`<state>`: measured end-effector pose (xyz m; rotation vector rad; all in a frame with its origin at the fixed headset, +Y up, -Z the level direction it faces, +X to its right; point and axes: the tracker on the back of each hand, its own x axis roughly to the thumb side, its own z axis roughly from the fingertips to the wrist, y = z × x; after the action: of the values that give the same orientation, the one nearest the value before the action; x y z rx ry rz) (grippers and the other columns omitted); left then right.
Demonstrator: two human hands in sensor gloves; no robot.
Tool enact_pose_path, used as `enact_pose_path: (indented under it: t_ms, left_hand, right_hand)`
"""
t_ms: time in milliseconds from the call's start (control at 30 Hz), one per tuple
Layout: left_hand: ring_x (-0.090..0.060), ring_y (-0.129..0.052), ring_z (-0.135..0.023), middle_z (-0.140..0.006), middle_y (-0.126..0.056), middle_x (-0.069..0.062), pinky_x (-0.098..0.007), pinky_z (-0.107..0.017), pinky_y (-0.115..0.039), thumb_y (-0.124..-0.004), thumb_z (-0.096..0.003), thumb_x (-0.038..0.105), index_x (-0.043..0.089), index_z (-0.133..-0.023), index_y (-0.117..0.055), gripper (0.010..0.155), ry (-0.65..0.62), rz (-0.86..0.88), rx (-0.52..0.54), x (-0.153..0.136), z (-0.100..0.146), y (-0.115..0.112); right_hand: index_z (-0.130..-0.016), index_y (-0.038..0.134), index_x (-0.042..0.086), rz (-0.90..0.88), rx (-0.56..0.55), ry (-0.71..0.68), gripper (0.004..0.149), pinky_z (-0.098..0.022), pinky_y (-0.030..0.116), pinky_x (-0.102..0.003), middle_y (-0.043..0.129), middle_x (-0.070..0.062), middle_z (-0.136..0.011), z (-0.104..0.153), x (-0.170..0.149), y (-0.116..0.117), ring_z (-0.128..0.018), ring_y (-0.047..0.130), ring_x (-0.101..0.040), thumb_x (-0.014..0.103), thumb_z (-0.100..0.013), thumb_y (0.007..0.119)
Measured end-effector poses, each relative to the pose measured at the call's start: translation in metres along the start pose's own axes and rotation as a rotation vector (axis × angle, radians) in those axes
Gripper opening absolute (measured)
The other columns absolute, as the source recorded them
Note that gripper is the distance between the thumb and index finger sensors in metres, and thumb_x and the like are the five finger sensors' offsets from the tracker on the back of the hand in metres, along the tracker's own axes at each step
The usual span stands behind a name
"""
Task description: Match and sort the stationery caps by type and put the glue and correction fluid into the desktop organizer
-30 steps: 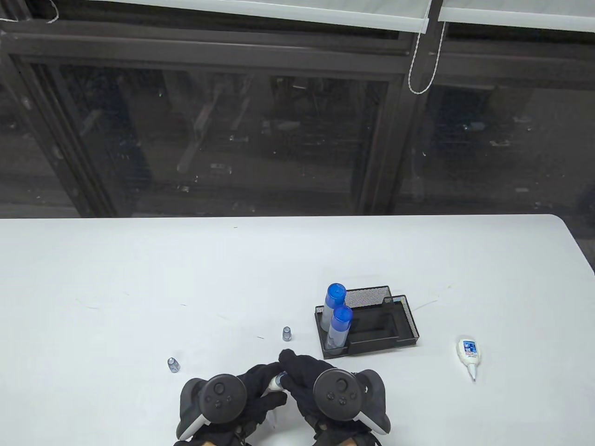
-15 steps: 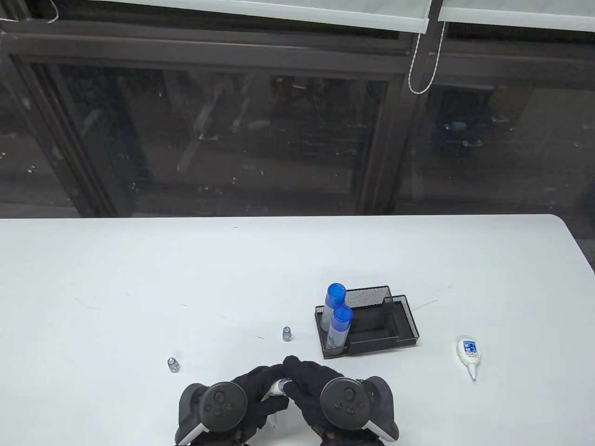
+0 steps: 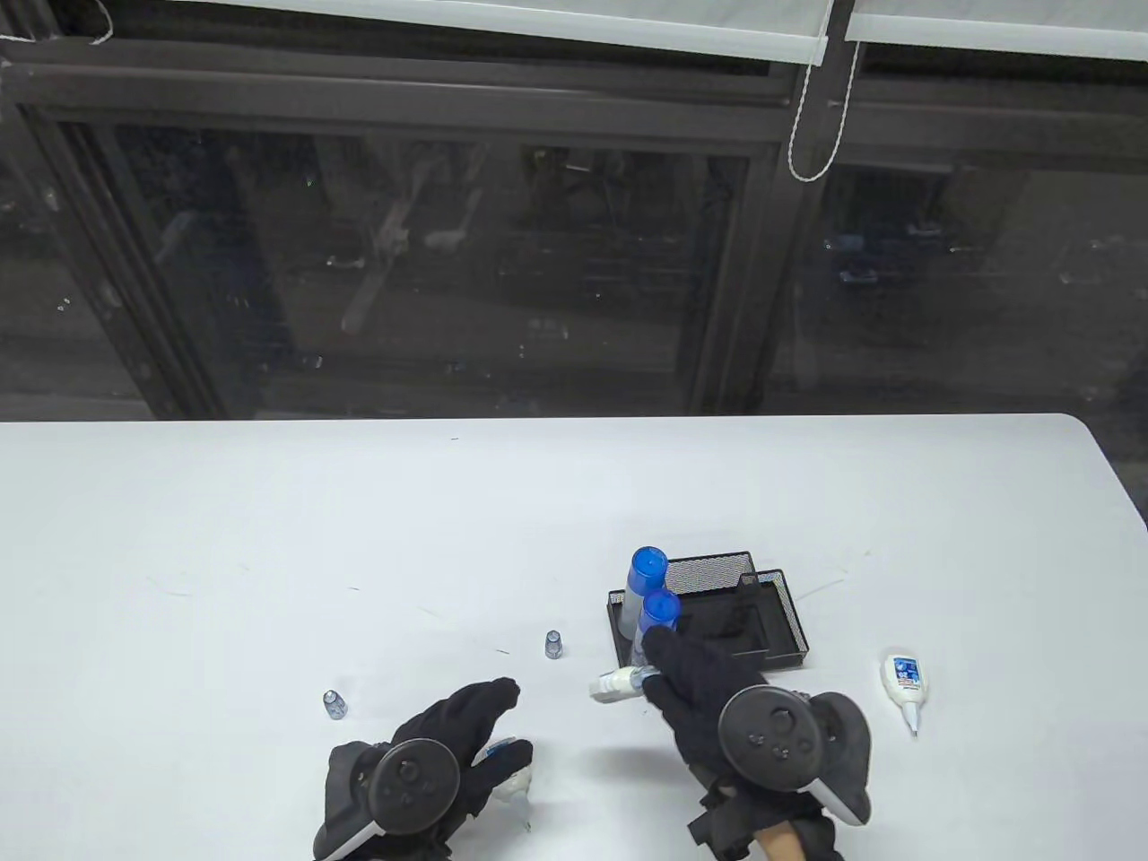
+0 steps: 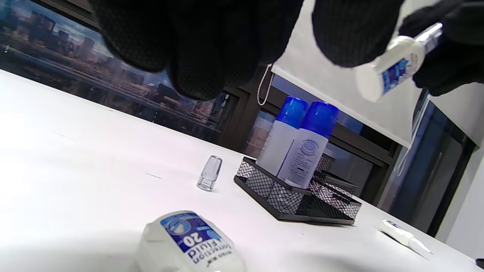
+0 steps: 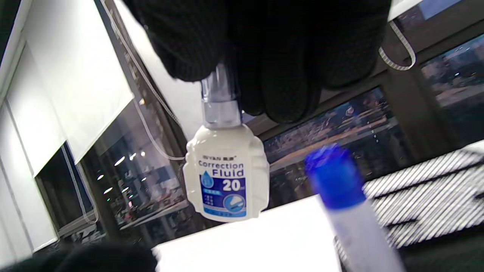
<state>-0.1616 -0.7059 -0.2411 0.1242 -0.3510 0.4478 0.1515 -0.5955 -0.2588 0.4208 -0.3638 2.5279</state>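
Capped bottle (image 3: 614, 684) of correction fluid hangs pinched by its cap in the right hand (image 3: 708, 700), long axis sideways, just before the organizer (image 3: 789, 619). The two glue sticks (image 3: 659, 619) crowd its near end. The left hand (image 3: 448, 744) rests relaxed over another bottle (image 4: 189, 241) on the counter (image 3: 269, 538).

A smooth white rounded-corner table (image 3: 538, 502) fills the near half. Beyond its far edge, dark-framed glass windows (image 3: 404, 269) show what seems a night city, under white roller blinds (image 3: 502, 22) with a beaded cord (image 3: 801, 134).
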Motion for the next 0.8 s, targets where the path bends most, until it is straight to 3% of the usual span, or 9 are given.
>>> enact_pose_path:
  t_ms: [167, 300, 433, 567, 800]
  left_hand:
    - [-0.028, -0.096, -0.089, -0.108, -0.081, -0.005, -0.051, -0.065, -0.078, -0.072, -0.0532, 0.059, 0.026, -0.109, -0.065, 0.065, 0.016, -0.007, -0.008, -0.003, -0.002, 0.000]
    - [-0.028, -0.095, -0.089, -0.107, -0.081, -0.005, -0.051, -0.065, -0.078, -0.072, -0.0535, 0.059, 0.026, -0.108, -0.065, 0.064, 0.030, -0.005, -0.017, -0.006, -0.002, -0.001]
    - [-0.028, -0.095, -0.089, -0.107, -0.081, -0.005, -0.051, -0.065, -0.078, -0.071, -0.0535, 0.059, 0.026, -0.108, -0.065, 0.064, 0.041, -0.004, -0.021, -0.008, -0.002, -0.001]
    - [-0.028, -0.095, -0.089, -0.107, -0.081, -0.005, -0.051, -0.065, -0.078, -0.071, -0.0535, 0.059, 0.026, -0.108, -0.065, 0.064, 0.058, -0.003, -0.033, -0.010, -0.003, -0.002]
    - [-0.028, -0.095, -0.090, -0.108, -0.081, -0.005, -0.051, -0.065, -0.078, -0.071, -0.0538, 0.059, 0.027, -0.108, -0.065, 0.064, 0.065, -0.009, -0.053, -0.012, -0.003, -0.005]
  right_hand:
    - [-0.094, 0.081, 0.016, 0.092, -0.132, 0.120, 0.048, -0.056, 0.081, -0.047, 0.093, -0.012, -0.084, -0.021, -0.040, -0.046, -0.066, 0.098, -0.029, 0.027, -0.047, 0.084]
    - [-0.094, 0.080, 0.017, 0.189, -0.200, 0.262, 0.048, -0.057, 0.080, -0.047, 0.092, -0.012, -0.085, -0.042, -0.077, -0.057, -0.068, 0.098, -0.029, 0.026, -0.047, 0.084]
    - [-0.094, 0.081, 0.017, 0.289, -0.131, 0.352, 0.048, -0.057, 0.081, -0.047, 0.092, -0.012, -0.085, -0.065, -0.113, -0.039, -0.068, 0.098, -0.029, 0.025, -0.047, 0.084]
    - [-0.093, 0.082, 0.018, 0.387, 0.000, 0.394, 0.048, -0.057, 0.082, -0.046, 0.093, -0.011, -0.085, -0.083, -0.140, -0.002, -0.069, 0.099, -0.028, 0.026, -0.046, 0.085]
    - [-0.092, 0.083, 0.019, 0.347, 0.090, 0.414, 0.047, -0.059, 0.082, -0.046, 0.093, -0.009, -0.085, -0.090, -0.162, 0.040, -0.070, 0.099, -0.027, 0.024, -0.045, 0.086]
